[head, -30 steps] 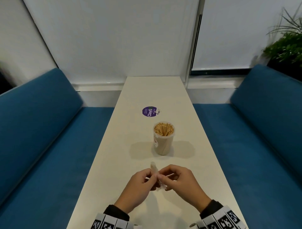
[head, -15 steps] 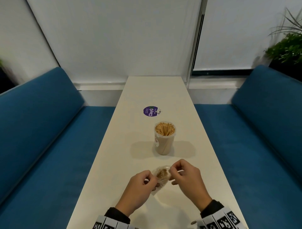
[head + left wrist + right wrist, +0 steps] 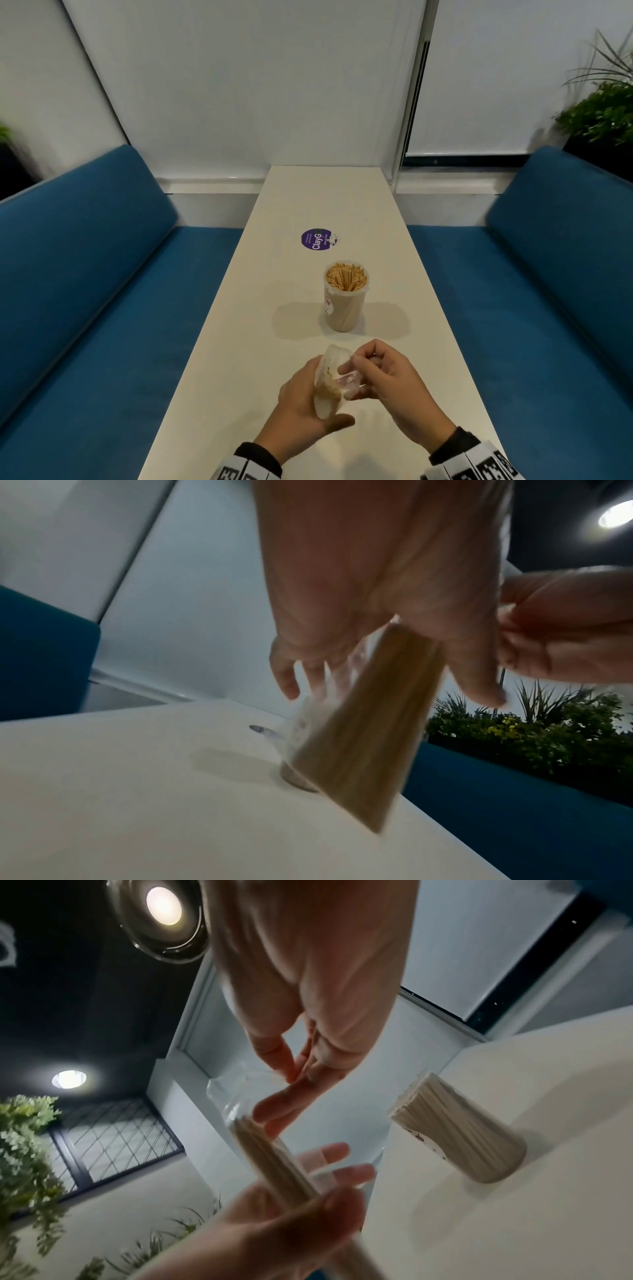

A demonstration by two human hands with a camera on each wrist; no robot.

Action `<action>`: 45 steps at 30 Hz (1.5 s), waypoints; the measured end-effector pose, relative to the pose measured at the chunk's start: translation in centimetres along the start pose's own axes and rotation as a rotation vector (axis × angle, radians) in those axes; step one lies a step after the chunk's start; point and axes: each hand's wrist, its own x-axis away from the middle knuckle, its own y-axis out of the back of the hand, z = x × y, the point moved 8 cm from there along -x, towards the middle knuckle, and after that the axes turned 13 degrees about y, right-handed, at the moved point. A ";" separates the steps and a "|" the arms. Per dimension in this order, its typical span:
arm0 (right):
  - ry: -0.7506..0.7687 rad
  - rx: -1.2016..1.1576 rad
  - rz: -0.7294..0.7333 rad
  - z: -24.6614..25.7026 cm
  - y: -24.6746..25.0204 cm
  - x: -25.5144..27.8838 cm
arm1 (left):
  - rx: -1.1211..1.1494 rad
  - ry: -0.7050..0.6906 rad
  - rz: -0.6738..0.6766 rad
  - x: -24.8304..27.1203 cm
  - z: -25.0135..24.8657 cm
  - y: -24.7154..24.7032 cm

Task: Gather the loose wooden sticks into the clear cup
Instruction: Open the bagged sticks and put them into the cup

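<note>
The clear cup (image 3: 345, 294) stands mid-table, packed with upright wooden sticks (image 3: 345, 277). Nearer to me, my left hand (image 3: 299, 399) grips a clear plastic bag (image 3: 334, 358) holding a bundle of wooden sticks (image 3: 328, 389), above the table. My right hand (image 3: 387, 378) pinches the bag's upper edge between thumb and fingers. The left wrist view shows the tilted bundle (image 3: 359, 737) under my left hand (image 3: 377, 588), hiding most of the cup. The right wrist view shows my right hand (image 3: 308, 1047) pinching the plastic (image 3: 229, 1091) above the bundle (image 3: 274, 1161), with the cup (image 3: 455, 1131) to the right.
The long white table (image 3: 325, 198) carries a round purple sticker (image 3: 317, 239) beyond the cup. Blue benches (image 3: 85, 291) run along both sides. Green plants (image 3: 603, 113) stand at the far right behind the right bench.
The bag of sticks has come up off the table and turned more upright. My left hand now grips it from the left, and my right hand has shifted to the bag's top edge.
</note>
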 end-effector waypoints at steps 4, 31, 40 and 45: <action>0.085 0.279 0.013 0.9 1.0 0.0 | 0.056 0.024 0.024 -0.2 0.2 -0.4; 0.276 0.751 0.713 1.3 -1.7 0.7 | -0.122 0.080 0.162 0.3 0.8 -1.7; 0.315 0.755 0.554 -0.9 -1.8 0.0 | -0.160 0.125 0.187 -0.2 1.3 -2.8; 0.246 0.652 0.417 -1.1 0.5 -0.6 | -0.238 0.138 0.160 -1.2 3.1 -2.3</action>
